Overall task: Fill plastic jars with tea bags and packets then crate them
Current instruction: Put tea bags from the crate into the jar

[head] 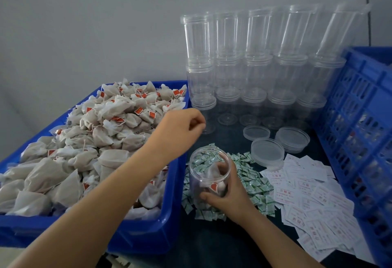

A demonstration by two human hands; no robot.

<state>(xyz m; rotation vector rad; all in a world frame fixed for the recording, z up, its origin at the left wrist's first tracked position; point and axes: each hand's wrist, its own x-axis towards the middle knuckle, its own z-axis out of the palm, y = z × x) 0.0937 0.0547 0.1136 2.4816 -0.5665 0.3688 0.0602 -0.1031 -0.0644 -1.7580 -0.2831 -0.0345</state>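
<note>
On a dark worktop against a pale wall, a clear plastic jar (209, 174) is seen standing upright and lidless among a scatter of small green-and-white packets (250, 179), with a few tea bags visible through its wall, one showing a red tag. The jar is gripped low on its side by the right hand (228, 193), the thumb curled across the front and the fingers wrapped behind, where they are seen only through the plastic. The left hand (180, 128) is held above and behind the jar, over the edge of the blue tub (169, 221), its fingers curled inward; whether anything is pinched in them cannot be told. The tub, just left of the jar, is heaped with beige tea bags (89, 138) bearing strings and red tags. Behind the jar, empty clear jars (254, 66) are stacked in rows against the wall, with three loose lids (267, 152) laid in front of them. White printed slips (311, 199) are spread to the right of the packets, their text too small to read. A blue slatted crate (360, 132) is cut off by the right edge, its contents blurred behind the slats. The tub's near left corner is also cut off.
</note>
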